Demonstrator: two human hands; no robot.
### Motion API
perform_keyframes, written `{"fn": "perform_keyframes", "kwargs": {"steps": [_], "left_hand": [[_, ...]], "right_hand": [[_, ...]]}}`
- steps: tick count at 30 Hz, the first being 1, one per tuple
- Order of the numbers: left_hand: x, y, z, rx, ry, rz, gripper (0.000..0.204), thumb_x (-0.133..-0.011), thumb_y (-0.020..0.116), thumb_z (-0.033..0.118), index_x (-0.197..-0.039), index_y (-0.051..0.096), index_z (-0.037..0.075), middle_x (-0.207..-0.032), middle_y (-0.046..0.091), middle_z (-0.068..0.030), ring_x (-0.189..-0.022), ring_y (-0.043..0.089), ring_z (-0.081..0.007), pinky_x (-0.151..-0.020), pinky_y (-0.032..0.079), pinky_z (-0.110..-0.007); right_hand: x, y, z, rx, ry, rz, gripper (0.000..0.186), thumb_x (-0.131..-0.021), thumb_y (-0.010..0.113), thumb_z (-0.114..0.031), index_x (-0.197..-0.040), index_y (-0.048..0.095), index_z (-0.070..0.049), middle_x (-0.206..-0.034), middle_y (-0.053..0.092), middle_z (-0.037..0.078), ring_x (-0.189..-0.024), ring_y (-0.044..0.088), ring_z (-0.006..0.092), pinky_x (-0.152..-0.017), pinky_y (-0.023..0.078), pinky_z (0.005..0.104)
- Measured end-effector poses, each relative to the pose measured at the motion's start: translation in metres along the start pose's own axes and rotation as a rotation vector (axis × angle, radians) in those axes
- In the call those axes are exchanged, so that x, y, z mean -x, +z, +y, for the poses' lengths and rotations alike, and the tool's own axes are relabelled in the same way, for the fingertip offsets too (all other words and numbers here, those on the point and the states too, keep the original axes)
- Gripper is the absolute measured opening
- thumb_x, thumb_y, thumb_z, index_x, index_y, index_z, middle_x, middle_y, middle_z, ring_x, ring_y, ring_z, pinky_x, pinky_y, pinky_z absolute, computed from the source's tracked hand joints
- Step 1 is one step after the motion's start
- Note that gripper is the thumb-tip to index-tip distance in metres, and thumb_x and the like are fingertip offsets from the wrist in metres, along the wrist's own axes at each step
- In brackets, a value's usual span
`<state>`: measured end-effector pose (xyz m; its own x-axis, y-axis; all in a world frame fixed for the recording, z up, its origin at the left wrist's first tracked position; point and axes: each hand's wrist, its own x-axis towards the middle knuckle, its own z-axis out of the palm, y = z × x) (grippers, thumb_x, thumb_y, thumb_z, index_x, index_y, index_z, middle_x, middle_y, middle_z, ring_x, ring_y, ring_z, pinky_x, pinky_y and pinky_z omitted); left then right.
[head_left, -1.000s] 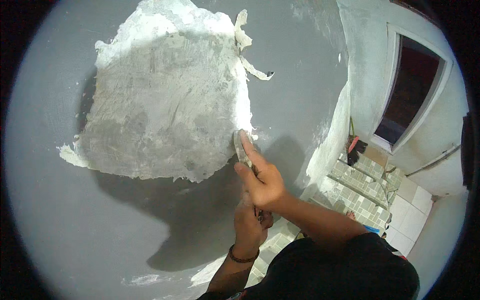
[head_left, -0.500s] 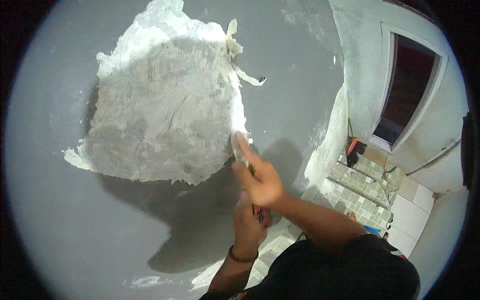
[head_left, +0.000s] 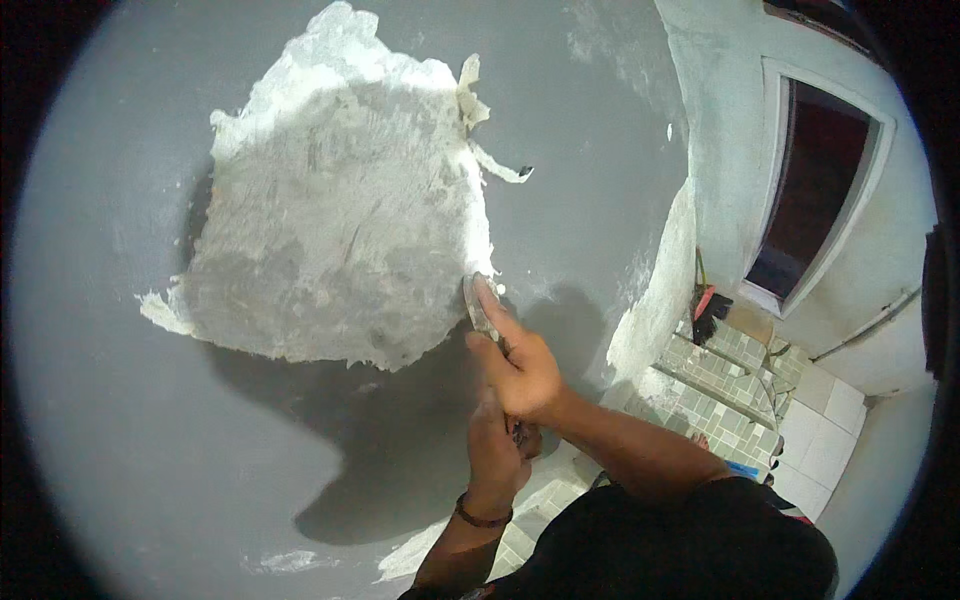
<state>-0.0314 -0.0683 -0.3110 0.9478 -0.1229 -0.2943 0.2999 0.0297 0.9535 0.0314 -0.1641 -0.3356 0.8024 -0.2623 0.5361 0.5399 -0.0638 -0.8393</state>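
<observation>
A scraper [head_left: 479,308] with a narrow greyish blade stands with its tip at the right edge of a bare, rough patch [head_left: 340,230] on the grey painted wall. My right hand [head_left: 528,372] is closed around the scraper, its index finger stretched along the blade. Below it my left hand [head_left: 492,445], with a dark bracelet at the wrist, grips the lower end; most of the handle is hidden by my fingers. Loose peeled paint strips [head_left: 472,95] hang from the patch's upper right edge, near the wall surface.
At the right, a window with a white frame [head_left: 775,180] is set in a pale wall. Below it stands a broom [head_left: 708,305] with dark bristles. Tiled steps [head_left: 735,360] and white floor tiles [head_left: 815,445] lie beneath. Another bare strip [head_left: 655,300] runs along the wall's corner.
The view has shifted slightly, so the patch sits a little to the right and lower. Both hands keep their hold on the scraper, its tip still at the patch's right edge.
</observation>
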Motion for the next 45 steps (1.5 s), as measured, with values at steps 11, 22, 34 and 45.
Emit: {"fn": "perform_keyframes", "kwargs": {"steps": [11,22,34,45], "left_hand": [[-0.016,-0.001,-0.002,0.166,0.000,0.085,0.039,-0.105,0.040,0.044,-0.116,0.056,0.011,-0.083,0.054,0.0013,-0.051,0.045,-0.0052,-0.046,0.036,-0.023],[-0.012,-0.003,0.006,-0.100,0.188,-0.105,0.037,-0.106,0.038,0.044,-0.098,0.052,0.011,-0.066,0.048,0.0024,-0.050,0.043,-0.0074,-0.045,0.032,-0.024],[-0.017,0.008,0.012,0.058,0.125,-0.173,0.037,-0.105,0.036,0.044,-0.111,0.050,0.010,-0.074,0.048,0.0022,-0.051,0.040,-0.0071,-0.044,0.031,-0.023],[-0.022,-0.006,0.002,-0.247,0.264,-0.128,0.040,-0.106,0.034,0.045,-0.106,0.053,0.009,-0.070,0.049,0.0014,-0.049,0.041,-0.0087,-0.044,0.032,-0.024]], "right_hand": [[-0.009,-0.001,-0.001,-0.161,0.022,0.039,0.065,-0.101,0.049,-0.020,-0.157,0.018,-0.008,-0.126,0.061,0.028,-0.096,0.065,0.0248,-0.091,0.048,0.0363],[-0.020,-0.010,-0.015,-0.341,0.275,-0.078,0.064,-0.100,0.051,-0.021,-0.155,0.024,-0.006,-0.125,0.060,0.032,-0.109,0.065,0.0345,-0.095,0.047,0.0378],[-0.028,-0.019,-0.021,-0.177,0.242,-0.085,0.064,-0.099,0.051,-0.023,-0.155,0.025,-0.007,-0.120,0.061,0.031,-0.102,0.066,0.0362,-0.092,0.048,0.0397],[-0.020,-0.008,-0.005,-0.037,-0.010,0.010,0.061,-0.100,0.050,-0.024,-0.154,0.027,-0.007,-0.132,0.055,0.031,-0.111,0.063,0.0375,-0.096,0.045,0.0413]]}}
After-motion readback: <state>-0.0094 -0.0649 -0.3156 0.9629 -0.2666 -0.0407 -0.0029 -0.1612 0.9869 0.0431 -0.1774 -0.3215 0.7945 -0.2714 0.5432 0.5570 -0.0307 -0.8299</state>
